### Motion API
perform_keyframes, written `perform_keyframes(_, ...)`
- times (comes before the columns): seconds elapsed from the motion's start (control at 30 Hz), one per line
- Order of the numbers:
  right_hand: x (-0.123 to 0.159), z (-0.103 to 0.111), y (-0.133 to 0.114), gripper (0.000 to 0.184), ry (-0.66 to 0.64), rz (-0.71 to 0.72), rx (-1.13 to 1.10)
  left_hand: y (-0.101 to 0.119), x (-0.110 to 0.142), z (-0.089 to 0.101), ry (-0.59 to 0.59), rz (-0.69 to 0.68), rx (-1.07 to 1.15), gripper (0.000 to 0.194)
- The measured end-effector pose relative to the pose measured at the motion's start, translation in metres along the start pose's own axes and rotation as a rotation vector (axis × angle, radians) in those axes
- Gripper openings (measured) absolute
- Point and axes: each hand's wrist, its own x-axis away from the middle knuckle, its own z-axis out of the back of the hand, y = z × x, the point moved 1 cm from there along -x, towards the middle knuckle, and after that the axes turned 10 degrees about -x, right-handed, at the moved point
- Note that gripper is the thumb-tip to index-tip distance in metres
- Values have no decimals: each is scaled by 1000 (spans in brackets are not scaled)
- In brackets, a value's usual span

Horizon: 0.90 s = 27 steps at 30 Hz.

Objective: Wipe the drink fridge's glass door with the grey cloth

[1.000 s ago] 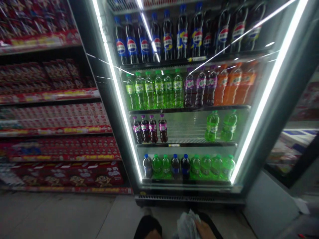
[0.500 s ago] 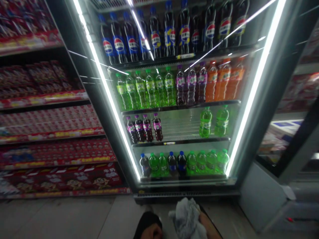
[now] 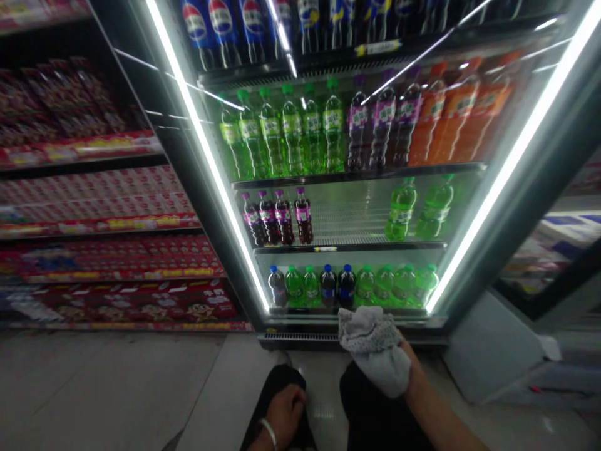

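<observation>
My right hand [image 3: 407,362] is wrapped in a grey-white cloth [image 3: 375,348] and reaches toward the bottom edge of a lit drinks cooler's glass door [image 3: 357,207]. The cloth sits just below the lowest shelf of green and blue-capped bottles [image 3: 352,285]. My left hand [image 3: 286,410] rests on my dark-trousered knee near the bottom of the view, fingers curled, with a bracelet on the wrist. Above are purple bottles [image 3: 277,216], green bottles [image 3: 282,128], orange bottles [image 3: 460,119] and cola bottles [image 3: 225,25].
Shelves of red snack packs [image 3: 94,250] stand to the left of the cooler. A pale tiled floor [image 3: 94,388] spreads in front. Another cabinet [image 3: 554,250] stands at the right, with a grey base panel [image 3: 488,351] below it.
My right hand with the cloth has risen from the bottom edge up to the cooler's base. The view tilted down and closer; my left hand and knee came into view.
</observation>
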Motion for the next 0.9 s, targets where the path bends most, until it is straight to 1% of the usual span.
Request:
perform_keyframes(0.07, 4, -13, -4, 54, -7, -31, -49, 5, -2, 1, -15, 7, 97, 20)
perform_keyframes(0.1, 7, -20, -4, 53, -17, -59, -80, 10, -3, 2, -33, 16, 156, 26)
perform_keyframes(0.17, 15, -33, 0, 48, -30, -127, -120, 21, -3, 0, -89, 36, 286, 46)
perform_keyframes(0.23, 24, -45, 7, 46, -32, -200, -114, 36, -1, -2, -151, 45, 423, 66)
perform_keyframes(0.3, 32, -53, 17, 45, -17, -255, -78, 53, 1, -4, -172, 7, 616, 77)
perform_keyframes(0.4, 39, -57, 32, 42, 13, -312, -62, 75, 3, -1, -122, -50, 982, 75)
perform_keyframes(0.47, 40, -53, 41, 38, 15, -370, -88, 84, 3, 4, -45, -17, 1179, 69)
perform_keyframes(0.53, 40, -47, 48, 34, -28, -446, -120, 90, 3, 11, 48, 32, 1304, 64)
perform_keyframes(0.6, 40, -42, 52, 33, -77, -470, -154, 93, 5, 20, 120, 82, 1357, 58)
perform_keyframes(0.67, 40, -38, 55, 33, -99, -439, -183, 97, 7, 26, 161, 145, 1379, 54)
perform_keyframes(0.73, 42, -38, 57, 38, -109, -405, -173, 99, 7, 31, 192, 212, 1383, 56)
perform_keyframes(0.83, 48, -40, 61, 53, -138, -371, -122, 95, 4, 31, 259, 280, 1245, 55)
perform_keyframes(0.9, 51, -41, 67, 61, -148, -334, -82, 84, -1, 27, 299, 340, 1103, 50)
